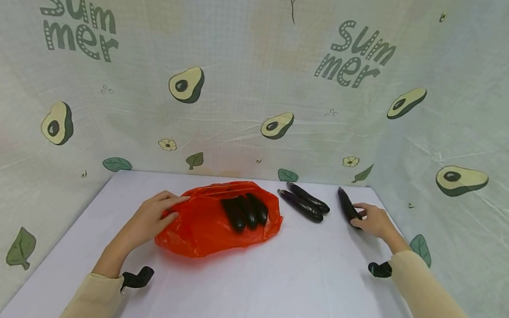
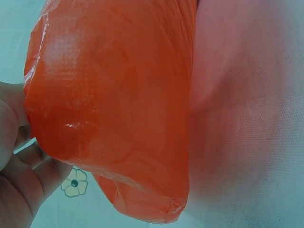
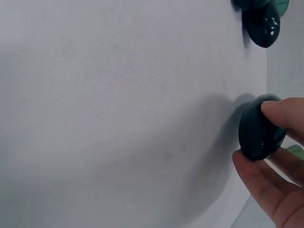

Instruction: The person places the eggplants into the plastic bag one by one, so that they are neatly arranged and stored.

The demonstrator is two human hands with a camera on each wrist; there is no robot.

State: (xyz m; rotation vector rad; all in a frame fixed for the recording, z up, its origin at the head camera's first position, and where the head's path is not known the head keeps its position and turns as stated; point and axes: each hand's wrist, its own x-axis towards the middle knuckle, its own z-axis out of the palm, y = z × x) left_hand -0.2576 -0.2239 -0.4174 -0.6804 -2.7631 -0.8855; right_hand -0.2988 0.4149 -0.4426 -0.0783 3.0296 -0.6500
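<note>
A red plastic bag [image 1: 205,224] lies on the table with its mouth spread toward me, and several dark eggplants [image 1: 245,211] rest inside. My left hand [image 1: 155,217] grips the bag's left edge; in the left wrist view its fingers [image 2: 35,164] are partly hidden behind the red plastic. On the right, my right hand [image 1: 373,220] holds the near end of a single long eggplant [image 1: 347,205]. The right wrist view shows the thumb on one side of this eggplant [image 3: 259,133] and the fingers on the other. Whether its far end touches the table cannot be made out.
Two more eggplants [image 1: 302,205] lie side by side between the bag and my right hand, near the table's back edge. A patterned cloth [image 1: 238,79] hangs behind the white table [image 1: 262,297] and along both sides. Dark wrist devices [image 1: 137,277] sit at both sleeves.
</note>
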